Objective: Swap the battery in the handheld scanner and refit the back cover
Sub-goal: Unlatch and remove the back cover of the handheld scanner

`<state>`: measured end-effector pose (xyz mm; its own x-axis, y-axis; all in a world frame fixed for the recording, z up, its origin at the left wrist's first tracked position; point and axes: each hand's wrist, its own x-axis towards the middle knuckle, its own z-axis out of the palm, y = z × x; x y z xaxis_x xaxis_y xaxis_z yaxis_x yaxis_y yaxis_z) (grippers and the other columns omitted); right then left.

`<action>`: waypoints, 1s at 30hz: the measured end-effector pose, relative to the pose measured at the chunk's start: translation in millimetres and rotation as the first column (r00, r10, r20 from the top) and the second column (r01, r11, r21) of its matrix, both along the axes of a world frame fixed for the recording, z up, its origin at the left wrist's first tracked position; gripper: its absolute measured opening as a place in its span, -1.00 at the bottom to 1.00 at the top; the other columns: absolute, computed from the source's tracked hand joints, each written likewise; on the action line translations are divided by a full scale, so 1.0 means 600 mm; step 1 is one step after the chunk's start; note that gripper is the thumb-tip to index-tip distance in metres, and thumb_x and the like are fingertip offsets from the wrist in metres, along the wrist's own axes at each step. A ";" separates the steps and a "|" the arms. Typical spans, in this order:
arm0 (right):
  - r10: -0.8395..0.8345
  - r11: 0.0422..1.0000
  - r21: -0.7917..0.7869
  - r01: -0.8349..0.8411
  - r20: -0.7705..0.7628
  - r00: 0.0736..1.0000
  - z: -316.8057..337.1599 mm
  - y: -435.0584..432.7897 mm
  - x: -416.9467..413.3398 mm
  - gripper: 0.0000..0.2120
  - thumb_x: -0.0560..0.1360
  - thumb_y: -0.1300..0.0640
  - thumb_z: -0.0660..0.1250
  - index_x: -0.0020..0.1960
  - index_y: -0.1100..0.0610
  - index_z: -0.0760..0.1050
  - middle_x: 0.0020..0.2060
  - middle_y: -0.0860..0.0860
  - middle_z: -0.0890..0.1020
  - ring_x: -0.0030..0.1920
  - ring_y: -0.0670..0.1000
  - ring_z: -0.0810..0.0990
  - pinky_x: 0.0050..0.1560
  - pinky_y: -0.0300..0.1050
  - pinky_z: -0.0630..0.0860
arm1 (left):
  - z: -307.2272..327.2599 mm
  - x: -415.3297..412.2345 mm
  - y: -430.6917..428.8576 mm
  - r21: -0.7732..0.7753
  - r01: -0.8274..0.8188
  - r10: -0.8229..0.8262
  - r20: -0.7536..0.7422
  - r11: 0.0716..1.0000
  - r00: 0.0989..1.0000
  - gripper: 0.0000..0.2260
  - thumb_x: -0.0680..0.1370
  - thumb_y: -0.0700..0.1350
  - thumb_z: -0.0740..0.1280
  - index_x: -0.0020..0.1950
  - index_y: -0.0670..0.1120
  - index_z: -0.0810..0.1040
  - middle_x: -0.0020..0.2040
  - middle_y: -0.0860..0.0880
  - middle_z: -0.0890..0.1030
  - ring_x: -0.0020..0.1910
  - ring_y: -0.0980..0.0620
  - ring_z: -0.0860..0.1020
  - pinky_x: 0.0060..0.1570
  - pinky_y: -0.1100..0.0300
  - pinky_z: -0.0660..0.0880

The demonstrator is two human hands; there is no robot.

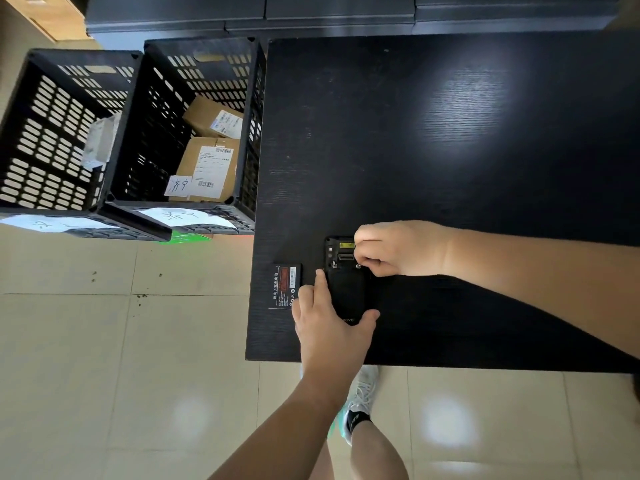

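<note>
The black handheld scanner (346, 282) lies face down near the front left corner of the black table (450, 133), with its back cover in place over the body. My left hand (329, 317) grips the scanner's lower end, thumb on the right edge and index finger along the left edge. My right hand (398, 249) pinches at the right latch near the scanner's top end, by the yellow label. A loose black battery (286, 285) with a red label lies flat just left of the scanner, partly under my left fingers.
Two black slotted crates (69, 133) stand on the floor left of the table; the nearer one holds cardboard parcels (211, 157). Paper labels hang on the crates' fronts. Dark cabinets run along the back. My shoe (362, 393) is below the table's front edge.
</note>
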<state>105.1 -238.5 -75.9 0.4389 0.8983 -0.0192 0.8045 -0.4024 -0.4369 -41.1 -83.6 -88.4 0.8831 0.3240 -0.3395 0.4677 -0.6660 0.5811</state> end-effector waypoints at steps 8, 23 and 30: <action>0.193 0.981 -0.048 -0.190 0.077 0.978 0.013 0.007 0.028 -0.93 0.41 0.35 0.48 -0.17 0.26 0.60 -0.27 0.14 0.59 -0.43 0.09 0.52 -0.39 -0.22 0.28 | 0.001 -0.001 -0.001 -0.013 -0.002 0.002 0.003 1.000 1.000 -0.05 0.32 0.24 0.48 0.58 -0.09 0.18 0.21 0.05 0.35 0.23 0.03 0.26 0.35 0.03 0.31; -0.195 0.957 -0.236 0.166 -0.105 0.975 0.013 0.005 -0.025 -0.88 0.64 0.11 0.19 0.11 0.04 0.49 0.00 -0.04 0.49 -0.08 0.02 0.52 -0.23 -0.10 0.43 | 0.015 0.003 -0.003 0.011 0.032 -0.032 -0.045 0.999 0.998 -0.04 0.33 0.27 0.46 0.58 -0.08 0.14 0.29 -0.01 0.35 0.30 -0.03 0.27 0.33 -0.01 0.33; -0.764 0.555 -0.209 0.805 -0.509 0.395 -0.004 0.048 -0.159 -0.71 0.53 0.11 0.33 0.18 -0.20 0.45 0.11 -0.15 0.37 0.02 -0.12 0.49 0.03 -0.21 0.46 | 0.051 0.013 0.022 -0.156 0.019 -0.035 -0.100 0.988 0.994 -0.08 0.36 0.08 0.53 0.58 -0.07 0.12 0.43 -0.10 0.34 0.44 -0.13 0.27 0.43 -0.05 0.21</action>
